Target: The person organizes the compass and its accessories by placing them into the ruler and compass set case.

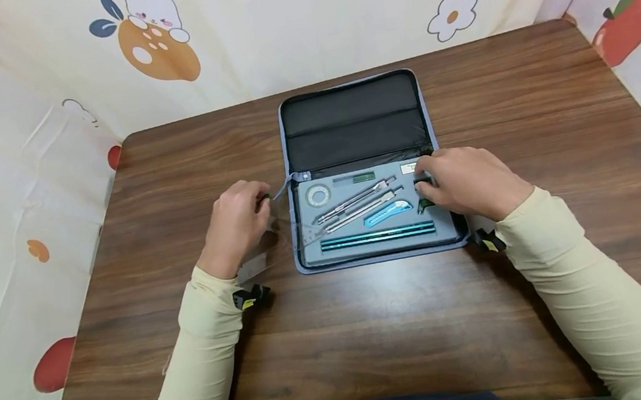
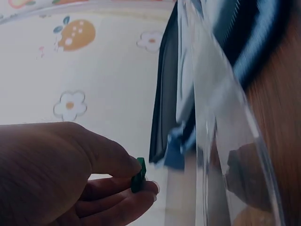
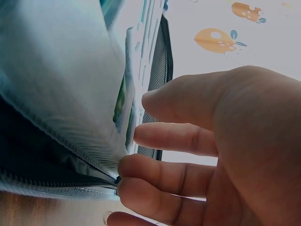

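My left hand (image 1: 237, 226) pinches a small dark green piece (image 2: 138, 176) between thumb and fingers, just left of the open zip case (image 1: 383, 260); its exact kind is unclear. Clear plastic drawing pieces (image 2: 249, 155) lie close by this hand, one with ruler marks overlapping the case's left edge. Over the right side of the grey tray (image 1: 330, 205), my right hand (image 1: 469, 180) has its fingers loosely extended, thumb apart, holding nothing visible. Beneath its fingertips sits a dark slot with a green piece (image 1: 426, 203), partly covered.
In the tray are a round white ring (image 1: 318, 195), two silver compasses (image 1: 356, 200), a blue cutter (image 1: 387, 213), dark teal pencils (image 1: 378, 235) and a green item (image 1: 363, 177). The case's black lid (image 1: 356, 123) leans back. Patterned cloth walls border the wooden table (image 1: 373, 346).
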{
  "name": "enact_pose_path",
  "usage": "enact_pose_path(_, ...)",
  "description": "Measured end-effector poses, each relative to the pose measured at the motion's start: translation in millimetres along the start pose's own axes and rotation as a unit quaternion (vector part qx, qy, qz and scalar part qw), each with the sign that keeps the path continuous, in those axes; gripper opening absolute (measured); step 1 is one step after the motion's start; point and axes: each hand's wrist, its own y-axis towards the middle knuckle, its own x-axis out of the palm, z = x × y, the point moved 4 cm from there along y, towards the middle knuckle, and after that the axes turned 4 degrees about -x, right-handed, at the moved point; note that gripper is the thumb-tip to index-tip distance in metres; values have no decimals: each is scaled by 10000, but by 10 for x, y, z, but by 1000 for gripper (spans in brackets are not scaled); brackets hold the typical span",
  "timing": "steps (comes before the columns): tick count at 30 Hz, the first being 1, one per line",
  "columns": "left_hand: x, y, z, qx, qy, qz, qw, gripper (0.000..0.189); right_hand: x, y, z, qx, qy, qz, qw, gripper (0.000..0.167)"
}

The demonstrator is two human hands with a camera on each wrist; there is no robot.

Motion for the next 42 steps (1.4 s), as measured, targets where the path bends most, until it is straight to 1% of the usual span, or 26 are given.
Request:
enact_pose_path(3, 58, 84, 125, 141, 53, -88, 9998, 16, -5, 5, -5, 3, -11, -3, 10000, 28)
enact_pose_path(9, 179, 265, 342, 321, 383, -314, 9983, 19, -4, 4, -13, 47, 11, -53, 10000, 28)
enact_pose_path(13, 245, 362, 450, 608, 525, -396, 9960, 17, 5, 8, -18, 40, 54, -73, 10000, 28)
enact_pose_path(17, 324, 453, 573, 970, 597, -480, 9923, 16, 10, 3, -11, 40, 66, -59, 10000, 28)
enact_pose_path(21, 450, 510, 680, 1264, 624, -535, 9886, 12, 12, 3, -5, 1, 36, 26, 10000, 27)
enact_pose_path(26, 593, 511, 774, 1523, 566, -477, 9856, 12, 6, 6, -5, -31, 18, 92, 10000, 26)
enact_pose_path(30, 637, 504, 806, 1545, 476, -405, 9860, 12, -8, 9, -12, -10, 8, 85, 10000, 26)
enact_pose_path(36, 663, 503, 818, 1455, 310, -548, 9874, 11, -7, 14, -15, -14, -14, 74, 10000, 26)
enact_pose_path(42, 663, 484, 819, 1437, 251, -560, 9877, 10, 10, 7, -17, -44, -4, 81, 10000, 24)
